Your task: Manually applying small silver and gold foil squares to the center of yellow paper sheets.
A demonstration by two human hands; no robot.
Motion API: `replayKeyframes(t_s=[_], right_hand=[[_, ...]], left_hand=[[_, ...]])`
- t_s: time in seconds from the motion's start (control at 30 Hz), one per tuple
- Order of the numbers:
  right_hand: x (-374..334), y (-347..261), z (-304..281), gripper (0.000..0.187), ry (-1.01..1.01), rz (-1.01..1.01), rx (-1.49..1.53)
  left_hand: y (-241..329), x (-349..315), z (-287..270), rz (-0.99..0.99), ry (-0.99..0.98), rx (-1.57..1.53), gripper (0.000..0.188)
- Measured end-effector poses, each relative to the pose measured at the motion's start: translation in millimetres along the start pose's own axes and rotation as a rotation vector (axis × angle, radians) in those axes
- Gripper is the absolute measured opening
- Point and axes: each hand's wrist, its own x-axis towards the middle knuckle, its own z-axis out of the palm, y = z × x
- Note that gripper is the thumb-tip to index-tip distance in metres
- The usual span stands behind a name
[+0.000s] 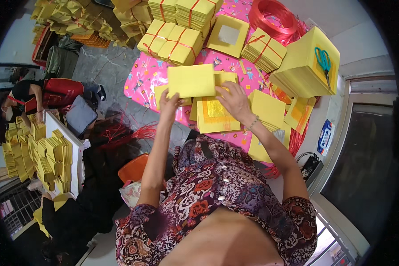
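Over the pink patterned table cover a yellow paper stack [190, 81] is held level between my two hands. My left hand [170, 105] grips its near left edge, thumb and fingers closed on the paper. At its right edge is my right hand [233, 99], fingers curled against the sheets. Just below lies a yellow paper pile with a gold foil square [217, 110], partly covered by my right hand. More yellow paper [267, 108] lies to the right of my right wrist.
Tied yellow paper bundles [177, 42], a red ribbon coil [274, 20] and a tall paper stack [297, 66] topped by teal-handled scissors [323, 64] stand farther back. At left, people work around a white table [77, 164] with yellow paper. Red strands [142, 132] hang nearby.
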Motion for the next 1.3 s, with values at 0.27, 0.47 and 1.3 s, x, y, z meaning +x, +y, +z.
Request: replayKeyframes(t_s=[0.27, 0.47, 1.3], right_hand=[[-56, -12, -7, 0.026, -0.143, 0.149, 0.050], [-75, -24, -10, 0.025, -0.212, 0.198, 0.085], [-90, -21, -25, 0.047, -0.412, 0.146, 0.144]], left_hand=[[-28, 2, -103, 0.017, 0.143, 0.054, 0.033], [-45, 17, -118, 0.005, 0.177, 0.024, 0.040], [-28, -16, -66, 0.595, 0.436, 1.003, 0.043]])
